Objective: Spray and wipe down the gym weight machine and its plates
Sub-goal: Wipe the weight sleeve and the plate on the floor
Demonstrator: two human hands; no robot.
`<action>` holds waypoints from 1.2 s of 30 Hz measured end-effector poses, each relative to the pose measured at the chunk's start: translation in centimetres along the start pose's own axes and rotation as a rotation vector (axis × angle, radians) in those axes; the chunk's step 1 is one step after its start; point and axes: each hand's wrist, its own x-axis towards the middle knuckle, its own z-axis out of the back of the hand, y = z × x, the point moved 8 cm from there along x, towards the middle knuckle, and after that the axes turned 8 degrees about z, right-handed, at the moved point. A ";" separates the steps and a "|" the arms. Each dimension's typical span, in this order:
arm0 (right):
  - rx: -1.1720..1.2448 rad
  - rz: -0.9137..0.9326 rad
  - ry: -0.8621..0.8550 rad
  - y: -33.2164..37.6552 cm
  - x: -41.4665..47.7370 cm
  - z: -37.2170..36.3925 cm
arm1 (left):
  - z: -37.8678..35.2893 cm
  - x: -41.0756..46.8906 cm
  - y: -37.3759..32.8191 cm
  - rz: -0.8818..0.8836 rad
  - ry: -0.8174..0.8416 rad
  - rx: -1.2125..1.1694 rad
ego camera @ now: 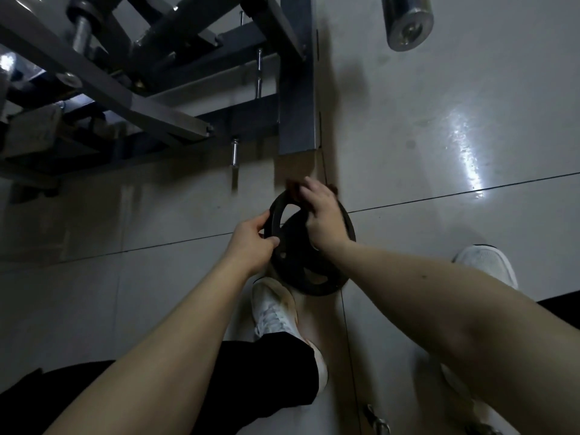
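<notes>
black weight plate point(309, 271), grey machine frame point(296, 89), white shoes point(273, 306)

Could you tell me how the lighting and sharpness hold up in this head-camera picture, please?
Head view: dim overall, the machine frame dark and deep in shadow at lower left; a bright glare streak on the floor tiles; the black weight plate shows little detail; the right hand smears at the fingertips from motion, the left hand is sharp.

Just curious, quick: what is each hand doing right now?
Left hand: grips the weight plate by its rim.
Right hand: on the plate's top edge, blurred; grip cannot be told.
</notes>
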 end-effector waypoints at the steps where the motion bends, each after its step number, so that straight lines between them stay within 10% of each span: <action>1: -0.021 -0.090 -0.021 -2.5 -0.8 1.0 | 0.0 0.2 0.0 0.004 0.001 0.008; 6: -0.073 -0.510 -0.048 -9.4 -2.0 3.6 | -0.1 0.6 0.4 0.025 0.014 0.043; 12: -0.078 -0.223 0.076 -2.6 3.7 1.3 | -0.2 0.8 1.1 0.032 -0.018 0.046; 21: -0.178 -0.583 -0.055 -7.0 -2.3 2.4 | -0.5 0.3 0.7 0.049 -0.003 0.035; 30: -0.059 -0.035 0.063 4.1 -6.0 -1.1 | -0.3 -0.6 0.8 0.101 0.012 -0.111; 36: -0.100 -0.018 0.161 5.0 -13.3 -2.5 | -0.2 -0.2 2.1 0.125 -0.004 -0.149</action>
